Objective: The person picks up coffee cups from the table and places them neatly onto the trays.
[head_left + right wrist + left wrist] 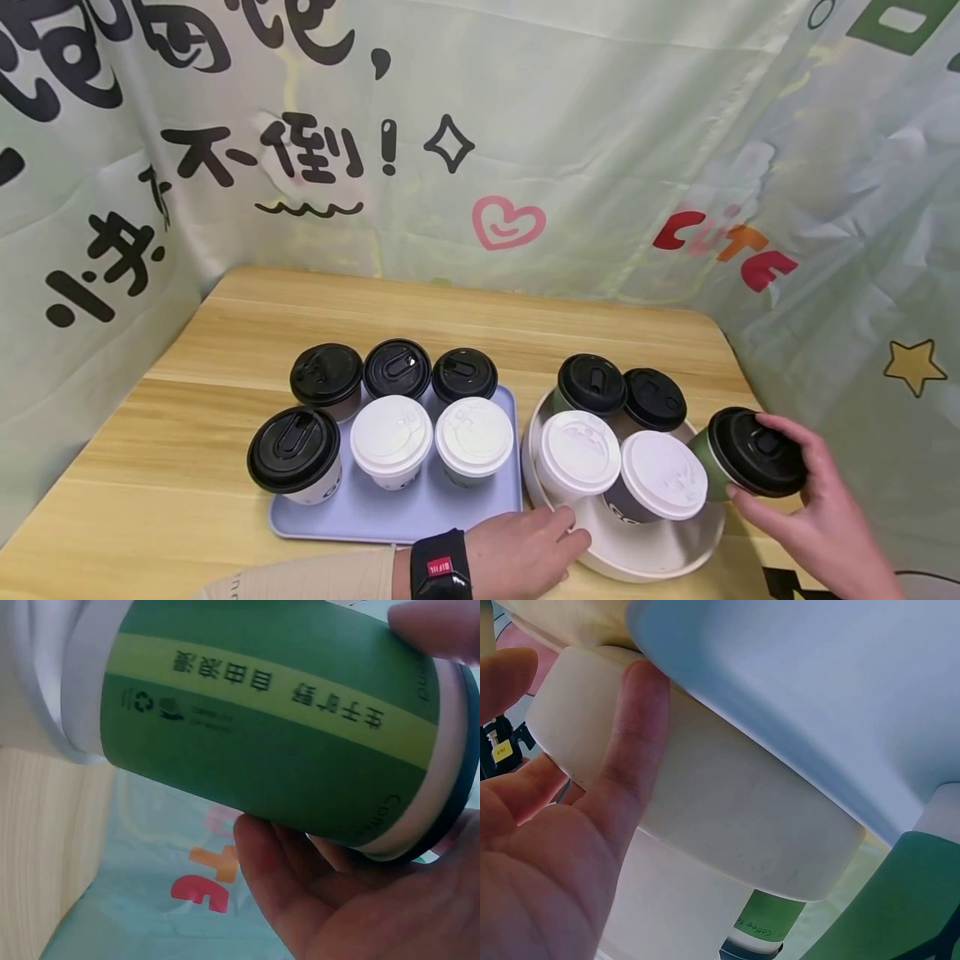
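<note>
My right hand (pixel 832 508) grips a paper coffee cup (pixel 262 742) by its black lid and upper part. This green-sleeved cup tilts at the right rim of a round white tray (pixel 630 567); its base reaches that rim. My left hand (pixel 525 546) is at the tray's near left side. In the left wrist view, a straight finger (pixel 626 742) rests against the tray's outer wall. Inside the round tray are two white-lidded cups (pixel 577 452) in front and two black-lidded cups (pixel 592 383) behind.
Left of the round tray lies a blue rectangular tray (pixel 390 521). Two white-lidded cups (pixel 474 442) and several black-lidded cups (pixel 294 450) stand on or at it, the left ones at its edge. A printed cloth (pixel 600 167) hangs behind the wooden table (pixel 187 417).
</note>
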### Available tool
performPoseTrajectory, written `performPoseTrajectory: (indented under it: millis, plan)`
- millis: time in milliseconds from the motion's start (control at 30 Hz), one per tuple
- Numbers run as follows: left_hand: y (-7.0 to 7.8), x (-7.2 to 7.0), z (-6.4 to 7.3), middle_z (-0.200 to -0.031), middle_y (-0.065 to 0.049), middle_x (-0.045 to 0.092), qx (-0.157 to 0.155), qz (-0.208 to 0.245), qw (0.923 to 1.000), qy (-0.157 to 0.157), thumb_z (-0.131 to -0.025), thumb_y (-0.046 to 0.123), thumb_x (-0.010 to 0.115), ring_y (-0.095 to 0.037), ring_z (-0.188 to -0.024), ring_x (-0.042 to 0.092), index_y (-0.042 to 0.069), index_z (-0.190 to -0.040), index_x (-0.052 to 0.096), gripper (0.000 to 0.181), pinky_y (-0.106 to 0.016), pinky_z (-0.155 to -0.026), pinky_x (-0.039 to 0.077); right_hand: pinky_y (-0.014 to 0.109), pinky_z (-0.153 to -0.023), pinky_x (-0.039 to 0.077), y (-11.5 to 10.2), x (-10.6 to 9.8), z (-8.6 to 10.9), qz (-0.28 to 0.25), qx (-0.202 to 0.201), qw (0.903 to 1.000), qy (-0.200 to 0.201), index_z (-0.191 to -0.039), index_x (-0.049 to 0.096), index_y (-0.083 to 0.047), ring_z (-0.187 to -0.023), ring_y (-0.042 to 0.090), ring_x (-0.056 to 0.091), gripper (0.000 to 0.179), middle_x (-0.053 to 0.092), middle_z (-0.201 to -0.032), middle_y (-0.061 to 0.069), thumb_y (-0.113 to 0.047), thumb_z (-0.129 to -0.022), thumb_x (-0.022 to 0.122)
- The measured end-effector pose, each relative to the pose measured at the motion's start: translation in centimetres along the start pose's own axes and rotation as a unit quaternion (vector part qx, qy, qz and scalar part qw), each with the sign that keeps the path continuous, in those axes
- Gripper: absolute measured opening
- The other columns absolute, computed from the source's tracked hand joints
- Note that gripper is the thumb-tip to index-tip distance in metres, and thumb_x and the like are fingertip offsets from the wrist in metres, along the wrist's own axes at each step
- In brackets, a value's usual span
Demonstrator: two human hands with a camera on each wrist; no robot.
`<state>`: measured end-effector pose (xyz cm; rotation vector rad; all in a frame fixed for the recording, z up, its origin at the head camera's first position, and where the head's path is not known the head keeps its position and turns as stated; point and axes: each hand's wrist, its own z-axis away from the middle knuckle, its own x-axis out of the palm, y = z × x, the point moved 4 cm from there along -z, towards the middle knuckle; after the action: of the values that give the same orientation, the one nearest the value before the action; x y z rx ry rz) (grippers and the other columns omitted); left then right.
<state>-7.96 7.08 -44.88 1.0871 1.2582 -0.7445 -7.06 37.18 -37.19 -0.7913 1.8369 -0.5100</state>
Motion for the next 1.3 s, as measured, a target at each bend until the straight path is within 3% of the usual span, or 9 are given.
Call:
performPoseTrajectory:
  millis: [600,1033,1300]
  plan:
    - [0.0,0.0,0.0,-0.105,0.007,0.053,-0.003,0.001,1.0000,-0.008,-0.101,0.030,0.068,0.002,-0.081,0.051,0.020,-0.131,0.058,0.033,-0.014,-0.061,0.041,0.005,-0.091,0.040,-0.4,0.9,-0.2,0.002,-0.022,0.9994,-0.028,-0.152,0.043,-0.003,-0.109,-0.003,0.057,0.096,0.046,-0.146,-0.002,0.020,-0.068,0.083]
    - [0.0,-0.1,0.1,-0.105,0.007,0.053,0.003,-0.002,1.0000,-0.003,-0.101,0.030,0.068,0.002,-0.081,0.051,0.019,-0.132,0.058,0.034,-0.013,-0.061,0.041,0.004,-0.092,0.037,0.2,1.7,-0.3,0.017,-0.024,0.9987,-0.042,-0.149,0.046,-0.004,-0.113,-0.007,0.053,0.090,0.047,-0.140,-0.010,0.017,-0.070,0.084]
    - [-0.1,0.0,0.0,-0.105,0.007,0.053,-0.001,0.006,0.9999,-0.010,-0.101,0.030,0.068,0.002,-0.081,0.051,0.019,-0.133,0.058,0.035,-0.013,-0.062,0.041,0.003,-0.090,0.037,0.8,2.1,-0.3,0.019,-0.021,0.9988,-0.039,-0.146,0.048,-0.003,-0.114,-0.008,0.049,0.088,0.040,-0.143,-0.014,0.018,-0.069,0.084]
